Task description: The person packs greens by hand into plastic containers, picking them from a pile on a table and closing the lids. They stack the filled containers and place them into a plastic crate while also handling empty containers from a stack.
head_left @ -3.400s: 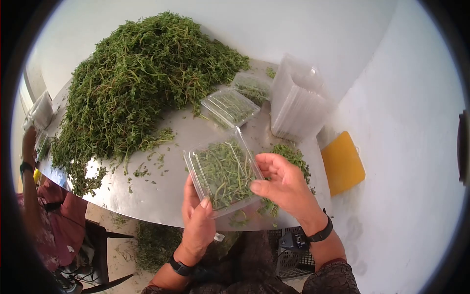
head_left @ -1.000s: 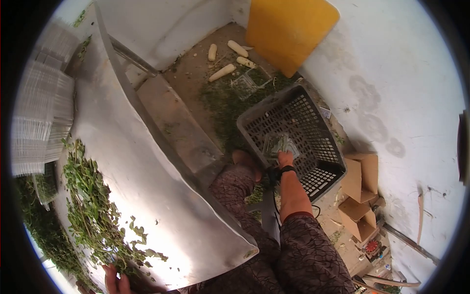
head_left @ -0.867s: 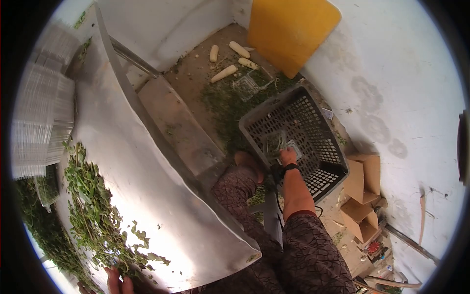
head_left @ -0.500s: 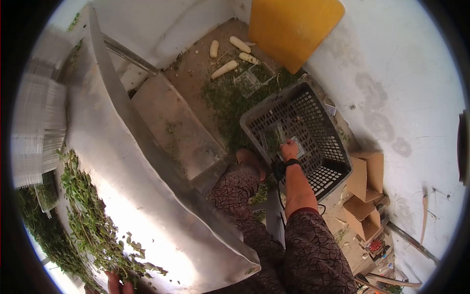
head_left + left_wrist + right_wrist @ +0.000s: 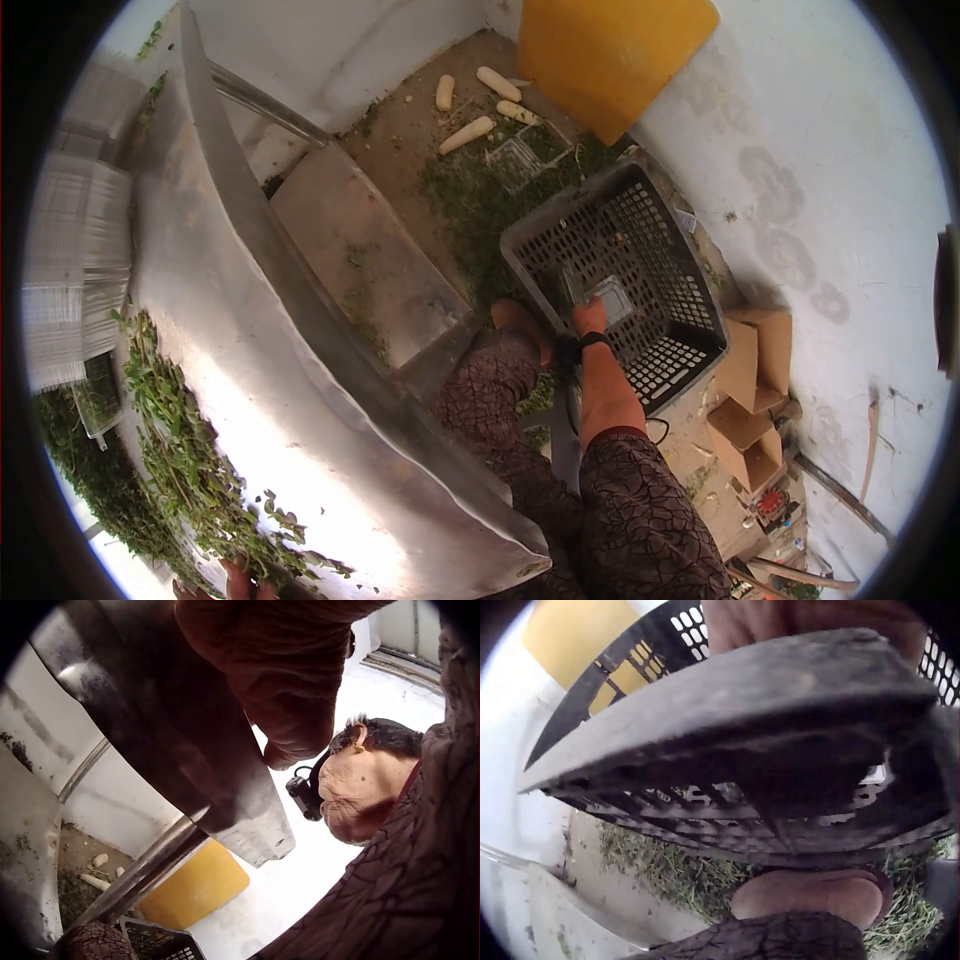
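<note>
My right hand reaches down into a black crate. It grips a clear plastic clamshell box of green sprigs, tilted up on edge beside the fingers. Another clear box lies flat on the crate floor, right by the hand. In the right wrist view the crate's rim covers most of the hand. At the near edge of the metal table, the fingers of my left hand rest loosely by a strip of loose greens. The left wrist view shows that hand from below.
Stacked clear boxes stand on the table at far left. Beyond the crate are a yellow board, pale corncob-like pieces and an open clear box on the floor. Cardboard boxes stand to the crate's right.
From above the table, the view has swung right and down to the crate. The right hand has carried a filled box into it, and the box has tipped onto its edge. The left hand stays by the greens.
</note>
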